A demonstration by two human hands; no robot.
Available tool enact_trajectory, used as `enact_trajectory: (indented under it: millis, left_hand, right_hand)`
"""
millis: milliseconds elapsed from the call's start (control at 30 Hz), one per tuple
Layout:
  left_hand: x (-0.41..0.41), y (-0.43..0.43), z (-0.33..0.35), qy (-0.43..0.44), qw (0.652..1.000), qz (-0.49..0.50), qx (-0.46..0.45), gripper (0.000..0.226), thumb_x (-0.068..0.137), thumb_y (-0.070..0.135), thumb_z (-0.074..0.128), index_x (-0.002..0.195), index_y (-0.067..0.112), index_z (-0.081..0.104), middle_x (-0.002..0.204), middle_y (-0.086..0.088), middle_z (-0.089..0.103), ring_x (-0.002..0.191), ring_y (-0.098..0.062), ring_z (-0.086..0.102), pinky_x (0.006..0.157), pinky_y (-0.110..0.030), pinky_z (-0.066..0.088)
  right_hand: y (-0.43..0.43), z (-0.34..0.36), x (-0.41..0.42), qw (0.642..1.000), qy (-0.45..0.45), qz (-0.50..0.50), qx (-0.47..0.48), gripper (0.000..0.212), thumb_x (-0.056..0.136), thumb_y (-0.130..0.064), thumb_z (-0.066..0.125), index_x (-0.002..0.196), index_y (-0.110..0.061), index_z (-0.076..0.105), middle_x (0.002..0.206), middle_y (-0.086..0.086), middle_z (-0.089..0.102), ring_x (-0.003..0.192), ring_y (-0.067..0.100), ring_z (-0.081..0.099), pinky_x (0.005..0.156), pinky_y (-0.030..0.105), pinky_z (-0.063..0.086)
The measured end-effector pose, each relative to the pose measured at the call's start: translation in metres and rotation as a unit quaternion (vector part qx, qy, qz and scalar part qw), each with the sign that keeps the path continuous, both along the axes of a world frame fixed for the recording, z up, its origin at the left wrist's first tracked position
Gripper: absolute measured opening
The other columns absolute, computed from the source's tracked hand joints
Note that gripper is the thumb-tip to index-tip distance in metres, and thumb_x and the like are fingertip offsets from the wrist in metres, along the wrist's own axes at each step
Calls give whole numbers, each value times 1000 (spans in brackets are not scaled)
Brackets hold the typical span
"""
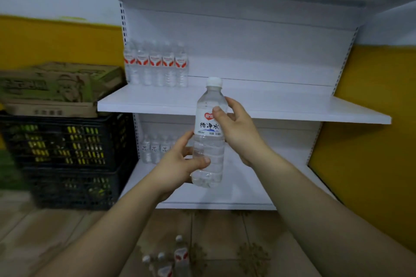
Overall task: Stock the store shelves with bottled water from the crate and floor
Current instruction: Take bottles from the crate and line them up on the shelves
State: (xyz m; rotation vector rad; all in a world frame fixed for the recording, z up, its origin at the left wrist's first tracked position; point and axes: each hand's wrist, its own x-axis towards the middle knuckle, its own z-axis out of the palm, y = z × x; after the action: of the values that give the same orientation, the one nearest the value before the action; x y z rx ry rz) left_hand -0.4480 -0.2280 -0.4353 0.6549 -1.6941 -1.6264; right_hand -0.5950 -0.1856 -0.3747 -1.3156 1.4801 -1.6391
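I hold a clear water bottle (209, 148) with a white cap and a white label upright in front of the white shelving. My left hand (180, 164) grips its lower part, thumb across the front. My right hand (236, 128) grips it at the label from the right. On the middle shelf (270, 105), at the back left, stands a row of several red-labelled bottles (157, 65). Several white-labelled bottles (155, 148) stand at the back left of the lower shelf (243, 191). More bottles (171, 258) stand on the floor below.
Stacked black plastic crates (67, 155) stand left of the shelving with flattened cardboard boxes (56, 87) on top. A yellow wall panel (369, 146) bounds the shelving on the right. The floor is brown patterned tile (225, 243).
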Motion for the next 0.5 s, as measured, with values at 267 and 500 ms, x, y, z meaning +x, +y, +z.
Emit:
enact_trajectory:
  millis: [267,500]
  left_hand:
    - [23,-41,-32,-44,998,37,27,80,69,19,73,136,48,40,122,-10,60,100,-27,68,82,-52,57]
    - [4,-103,-69,-83,995,19,44,80,85,-1,66,138,49,35,122,-17,58,97,-17,66,74,-27,55]
  right_hand:
    - [-45,-32,2,991,55,96,78,38,92,-27,65,122,-43,48,118,2,65,102,18,67,83,44,59]
    - [-107,-74,-21,983,85,79,144,43,91,-26,67,129,-33,48,114,-3,65,102,17,65,84,47,58]
